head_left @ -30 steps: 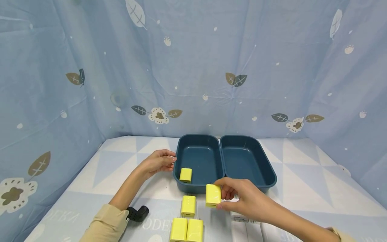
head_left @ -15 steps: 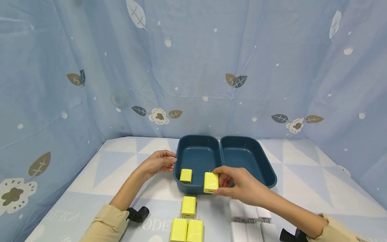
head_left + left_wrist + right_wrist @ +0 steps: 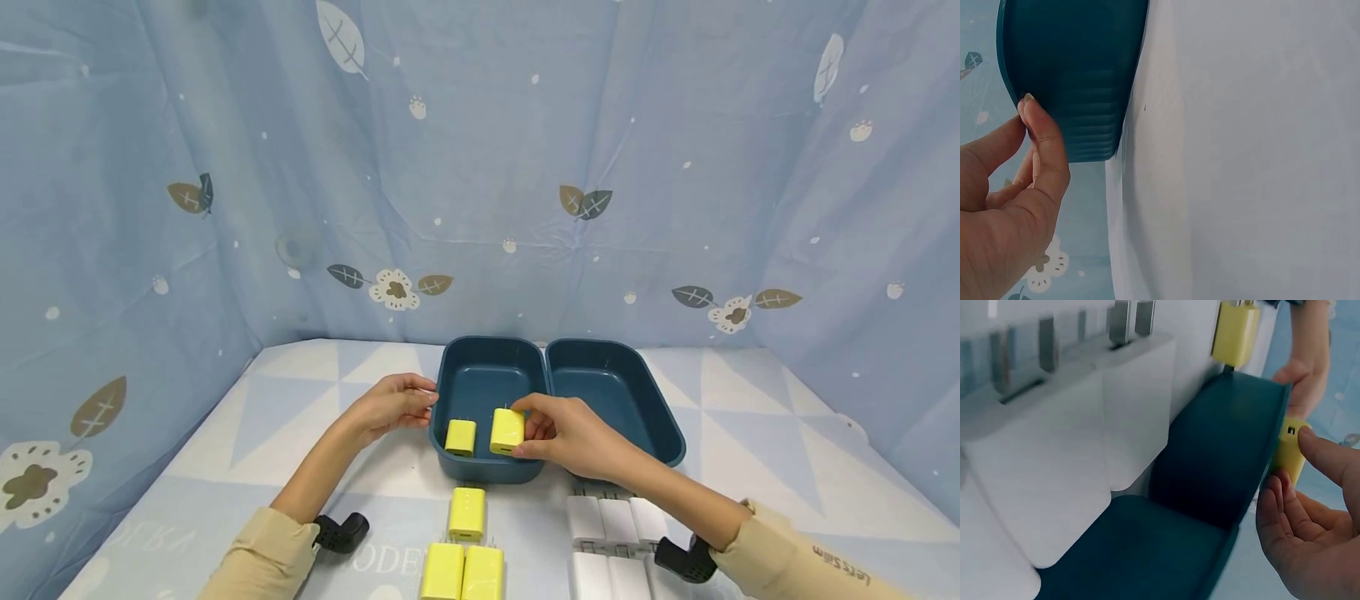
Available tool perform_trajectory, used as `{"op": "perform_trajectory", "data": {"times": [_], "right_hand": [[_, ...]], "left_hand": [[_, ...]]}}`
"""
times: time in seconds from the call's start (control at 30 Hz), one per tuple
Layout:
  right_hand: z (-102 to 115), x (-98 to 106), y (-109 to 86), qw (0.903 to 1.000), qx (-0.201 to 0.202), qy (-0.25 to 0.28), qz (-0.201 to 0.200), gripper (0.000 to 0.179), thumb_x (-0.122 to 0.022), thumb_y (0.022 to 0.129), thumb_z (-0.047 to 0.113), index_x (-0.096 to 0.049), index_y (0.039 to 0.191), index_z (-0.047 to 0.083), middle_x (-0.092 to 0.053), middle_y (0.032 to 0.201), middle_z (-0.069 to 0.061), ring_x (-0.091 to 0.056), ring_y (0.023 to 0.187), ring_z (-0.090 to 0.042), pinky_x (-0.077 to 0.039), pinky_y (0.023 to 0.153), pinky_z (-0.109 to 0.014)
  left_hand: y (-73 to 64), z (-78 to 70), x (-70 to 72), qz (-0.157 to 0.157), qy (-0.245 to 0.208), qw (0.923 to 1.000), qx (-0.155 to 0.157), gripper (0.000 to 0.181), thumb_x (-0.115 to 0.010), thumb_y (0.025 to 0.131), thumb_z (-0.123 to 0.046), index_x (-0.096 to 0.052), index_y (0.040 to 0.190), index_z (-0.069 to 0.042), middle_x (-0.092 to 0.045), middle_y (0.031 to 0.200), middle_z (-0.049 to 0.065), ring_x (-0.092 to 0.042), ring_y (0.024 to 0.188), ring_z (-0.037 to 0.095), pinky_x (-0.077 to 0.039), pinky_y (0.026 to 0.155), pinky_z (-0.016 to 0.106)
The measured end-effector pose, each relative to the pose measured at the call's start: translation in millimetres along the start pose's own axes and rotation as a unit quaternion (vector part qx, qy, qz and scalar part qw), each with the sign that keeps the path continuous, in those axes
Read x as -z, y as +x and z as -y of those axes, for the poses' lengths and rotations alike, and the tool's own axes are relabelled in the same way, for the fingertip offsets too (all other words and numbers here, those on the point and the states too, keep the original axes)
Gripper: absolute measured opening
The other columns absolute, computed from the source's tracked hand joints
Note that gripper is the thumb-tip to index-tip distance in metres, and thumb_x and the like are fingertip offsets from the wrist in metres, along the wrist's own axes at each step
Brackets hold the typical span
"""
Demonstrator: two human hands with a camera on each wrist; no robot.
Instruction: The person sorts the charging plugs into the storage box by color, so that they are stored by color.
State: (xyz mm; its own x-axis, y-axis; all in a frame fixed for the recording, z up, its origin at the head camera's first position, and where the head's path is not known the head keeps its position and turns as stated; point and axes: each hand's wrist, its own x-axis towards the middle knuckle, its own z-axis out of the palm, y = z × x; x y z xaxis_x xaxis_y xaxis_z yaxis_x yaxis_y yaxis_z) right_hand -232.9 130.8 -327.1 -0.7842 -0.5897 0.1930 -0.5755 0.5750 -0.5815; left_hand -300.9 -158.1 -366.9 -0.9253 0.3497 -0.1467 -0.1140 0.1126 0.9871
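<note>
My right hand (image 3: 573, 433) pinches a yellow USB charger (image 3: 507, 431) between thumb and fingers, above the left dark blue tray (image 3: 487, 472). In the right wrist view the port end of this charger (image 3: 1292, 433) shows beside the thumb. Another yellow charger (image 3: 461, 437) stands inside that tray at its near left corner. At the tray's left wall, my left hand (image 3: 393, 402) pinches the rim. The left wrist view shows the thumb and index fingertips meeting at the edge of the tray (image 3: 1079, 81).
Right of that tray stands a second dark blue tray (image 3: 607, 392). On the table in front lie more yellow chargers (image 3: 467, 512) and, to the right, several white chargers (image 3: 586, 518) in rows. A patterned blue curtain (image 3: 480, 167) encloses the back and sides.
My right hand has carried the yellow charger forward and left, from in front of the trays to over the left tray. The left hand has stayed at the rim.
</note>
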Motion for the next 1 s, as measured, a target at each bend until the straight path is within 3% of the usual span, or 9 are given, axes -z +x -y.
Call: {"op": "perform_trajectory", "data": {"times": [0.27,0.43,1.0], "right_hand": [[-9,-8,20.0,0.9998,0.011,-0.013,0.006,0.049,-0.074,0.08,0.023,-0.055,0.121,0.003,-0.059,0.081,0.009,-0.056,0.07,-0.007,-0.049,0.063,-0.023],[-12,-10,29.4,0.9997,0.011,-0.017,0.011,0.049,-0.074,0.08,0.022,-0.055,0.12,0.0,-0.059,0.079,0.007,-0.056,0.068,-0.008,-0.049,0.061,-0.024],[-12,-17,35.3,0.9987,-0.018,-0.034,0.032,0.048,-0.075,0.078,0.02,-0.056,0.118,0.0,-0.059,0.078,0.004,-0.055,0.067,-0.008,-0.048,0.06,-0.024]], "left_hand": [[-0.3,1.8,0.6,0.02,-0.003,0.9997,-0.015,0.034,-0.056,0.092,-0.007,-0.045,0.118,0.012,-0.06,0.084,0.011,-0.061,0.069,0.015,-0.055,0.068,0.028],[-0.7,0.8,0.9,0.015,-0.002,0.9998,-0.013,0.032,-0.056,0.092,-0.007,-0.046,0.117,0.01,-0.06,0.084,0.01,-0.06,0.069,0.015,-0.055,0.067,0.027],[-1.6,-0.4,0.2,0.004,-0.002,1.0,-0.004,0.034,-0.057,0.091,-0.007,-0.046,0.119,0.01,-0.058,0.083,0.01,-0.06,0.069,0.016,-0.055,0.067,0.027]]}}
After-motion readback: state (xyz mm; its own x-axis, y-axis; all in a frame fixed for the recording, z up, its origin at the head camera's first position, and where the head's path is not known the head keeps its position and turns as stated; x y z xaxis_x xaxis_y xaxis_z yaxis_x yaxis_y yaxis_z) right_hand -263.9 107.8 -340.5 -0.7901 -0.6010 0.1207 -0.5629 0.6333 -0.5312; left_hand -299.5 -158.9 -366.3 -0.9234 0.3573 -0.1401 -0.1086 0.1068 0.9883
